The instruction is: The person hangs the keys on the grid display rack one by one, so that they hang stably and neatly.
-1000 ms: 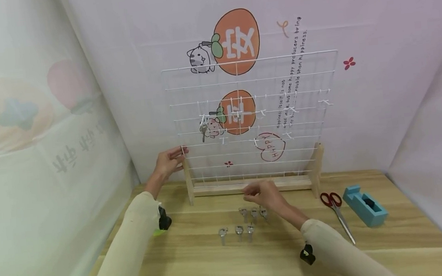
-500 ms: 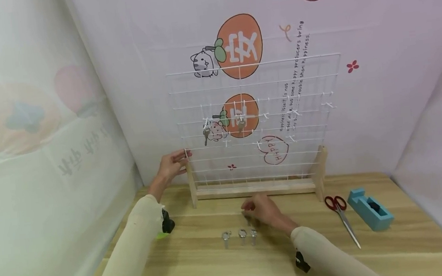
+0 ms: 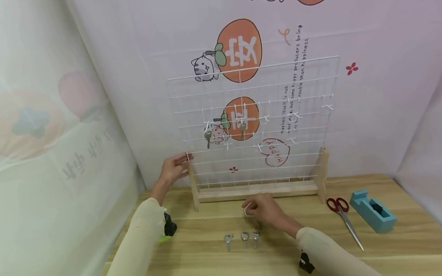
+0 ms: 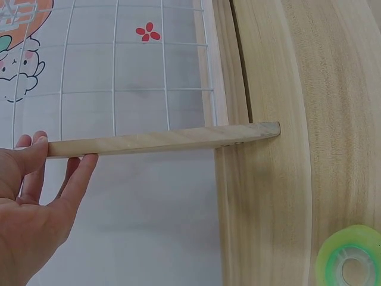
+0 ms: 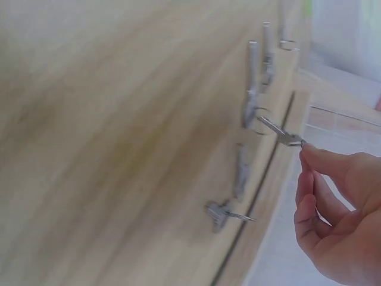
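My left hand (image 3: pixel 173 171) holds the left wooden upright (image 4: pixel 149 142) of a white wire grid rack (image 3: pixel 223 162), thumb on one side and fingers on the other. Low over the table, my right hand (image 3: pixel 267 211) pinches a key (image 5: pixel 278 131) by its small ring between thumb and fingertips. Two loose keys (image 5: pixel 240 173) lie close to that hand in the right wrist view. A front row of three keys (image 3: pixel 228 240) shows below it in the head view. Two more keys, one a dangling key (image 3: pixel 208 137), hang from white hooks on the grid.
Red-handled scissors (image 3: pixel 345 221) and a blue tape dispenser (image 3: pixel 374 212) lie to the right on the wooden table (image 3: pixel 202 273). A green tape roll (image 4: pixel 327 250) sits near my left wrist. Bare white hooks (image 3: pixel 295 115) stick out from the grid. Printed cloth hangs behind it.
My right hand has come down from beside the rack's base onto the back row of keys and now pinches a key's ring. My left hand keeps its hold; the head view has shifted slightly.
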The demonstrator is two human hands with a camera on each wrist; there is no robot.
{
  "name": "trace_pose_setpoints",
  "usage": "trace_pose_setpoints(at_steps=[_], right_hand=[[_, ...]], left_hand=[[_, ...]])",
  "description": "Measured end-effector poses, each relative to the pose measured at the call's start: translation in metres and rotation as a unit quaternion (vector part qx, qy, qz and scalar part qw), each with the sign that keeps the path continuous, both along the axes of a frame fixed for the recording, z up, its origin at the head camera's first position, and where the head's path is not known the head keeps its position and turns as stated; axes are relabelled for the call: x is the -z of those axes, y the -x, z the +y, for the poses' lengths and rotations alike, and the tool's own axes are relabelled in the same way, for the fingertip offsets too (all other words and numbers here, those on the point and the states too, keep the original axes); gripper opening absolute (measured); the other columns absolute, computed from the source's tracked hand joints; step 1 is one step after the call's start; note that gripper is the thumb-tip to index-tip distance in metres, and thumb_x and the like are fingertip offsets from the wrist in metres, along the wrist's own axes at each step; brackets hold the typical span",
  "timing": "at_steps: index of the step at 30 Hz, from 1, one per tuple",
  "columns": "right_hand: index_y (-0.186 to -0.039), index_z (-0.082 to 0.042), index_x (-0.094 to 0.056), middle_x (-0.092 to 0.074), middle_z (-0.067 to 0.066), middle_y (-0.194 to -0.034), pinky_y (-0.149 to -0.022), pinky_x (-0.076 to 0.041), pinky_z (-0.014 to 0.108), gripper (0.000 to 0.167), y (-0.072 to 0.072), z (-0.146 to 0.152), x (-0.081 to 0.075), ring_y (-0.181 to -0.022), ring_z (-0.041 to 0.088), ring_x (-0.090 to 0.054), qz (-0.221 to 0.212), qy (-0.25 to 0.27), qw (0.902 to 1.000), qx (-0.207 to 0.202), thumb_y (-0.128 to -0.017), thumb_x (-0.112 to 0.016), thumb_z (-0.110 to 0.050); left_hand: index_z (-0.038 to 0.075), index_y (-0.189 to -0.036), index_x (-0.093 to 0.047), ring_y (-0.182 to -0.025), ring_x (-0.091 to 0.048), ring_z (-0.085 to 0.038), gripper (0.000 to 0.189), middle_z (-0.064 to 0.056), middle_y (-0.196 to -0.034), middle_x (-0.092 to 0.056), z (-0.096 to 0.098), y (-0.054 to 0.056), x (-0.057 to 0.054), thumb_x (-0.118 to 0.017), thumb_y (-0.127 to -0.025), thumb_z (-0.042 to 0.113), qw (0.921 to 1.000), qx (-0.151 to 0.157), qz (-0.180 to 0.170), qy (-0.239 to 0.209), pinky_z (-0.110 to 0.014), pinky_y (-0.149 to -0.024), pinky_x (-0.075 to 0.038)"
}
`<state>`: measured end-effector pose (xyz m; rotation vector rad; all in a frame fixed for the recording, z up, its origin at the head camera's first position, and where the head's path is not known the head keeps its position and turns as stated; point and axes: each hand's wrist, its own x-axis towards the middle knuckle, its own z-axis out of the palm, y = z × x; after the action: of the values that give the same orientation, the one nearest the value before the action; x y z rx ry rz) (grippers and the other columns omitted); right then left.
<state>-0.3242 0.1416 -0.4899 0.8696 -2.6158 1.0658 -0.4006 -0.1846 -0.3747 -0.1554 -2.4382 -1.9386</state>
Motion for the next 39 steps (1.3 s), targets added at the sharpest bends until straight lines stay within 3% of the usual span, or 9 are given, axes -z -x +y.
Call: trace_pose_setpoints(at_steps=[13, 20, 27, 34, 39], right_hand=[[-0.104, -0.004, -0.081, -0.080, 0.007, -0.091, -0.067, -0.060, 0.023, 0.015, -0.005, 0.019, -0.049, -0.079, 0.020, -0.076, 0.060, 0.035, 0.9974, -0.019, -0.089, -0.081, -0.005], [-0.107, -0.011, -0.081, -0.080, 0.001, -0.096, -0.068, -0.059, 0.024, 0.014, -0.013, 0.029, -0.089, -0.082, 0.014, -0.074, 0.044, 0.037, 0.9983, 0.006, -0.093, -0.080, -0.011], [-0.105, -0.012, -0.082, -0.080, 0.000, -0.095, -0.067, -0.060, 0.024, 0.015, -0.009, 0.040, -0.120, -0.079, 0.011, -0.074, 0.080, 0.044, 0.9957, 0.017, -0.090, -0.082, -0.009], [-0.106, -0.006, -0.082, -0.080, 0.005, -0.096, -0.067, -0.061, 0.024, 0.016, -0.006, 0.050, -0.152, -0.080, 0.016, -0.075, 0.094, 0.062, 0.9932, 0.030, -0.090, -0.082, -0.009], [-0.107, -0.008, -0.082, -0.080, 0.005, -0.098, -0.063, -0.059, 0.021, 0.017, -0.008, 0.059, -0.180, -0.080, 0.021, -0.076, 0.099, 0.080, 0.9898, 0.065, -0.091, -0.082, -0.012]], left_hand=[[0.004, -0.147, -0.058, -0.140, -0.053, -0.035, 0.041, -0.016, -0.148, -0.058, 0.002, -0.002, 0.002, -0.057, -0.106, 0.001, 1.0000, -0.004, 0.001, 0.001, -0.051, -0.105, -0.053], [0.003, -0.147, -0.057, -0.139, -0.053, -0.037, 0.041, -0.016, -0.148, -0.058, 0.002, -0.003, 0.005, -0.057, -0.106, 0.000, 1.0000, 0.001, 0.007, 0.003, -0.051, -0.105, -0.053], [0.004, -0.148, -0.057, -0.139, -0.053, -0.037, 0.041, -0.015, -0.148, -0.058, 0.001, -0.003, 0.003, -0.056, -0.107, 0.002, 1.0000, 0.000, 0.007, 0.007, -0.051, -0.105, -0.053], [0.000, -0.149, -0.054, -0.140, -0.051, -0.039, 0.042, -0.018, -0.148, -0.057, 0.001, -0.006, 0.000, -0.056, -0.106, 0.000, 1.0000, 0.002, 0.008, 0.005, -0.053, -0.107, -0.051], [0.002, -0.149, -0.054, -0.140, -0.052, -0.037, 0.042, -0.016, -0.148, -0.057, 0.002, -0.006, 0.001, -0.057, -0.107, 0.002, 1.0000, 0.001, 0.003, 0.008, -0.052, -0.106, -0.052]])
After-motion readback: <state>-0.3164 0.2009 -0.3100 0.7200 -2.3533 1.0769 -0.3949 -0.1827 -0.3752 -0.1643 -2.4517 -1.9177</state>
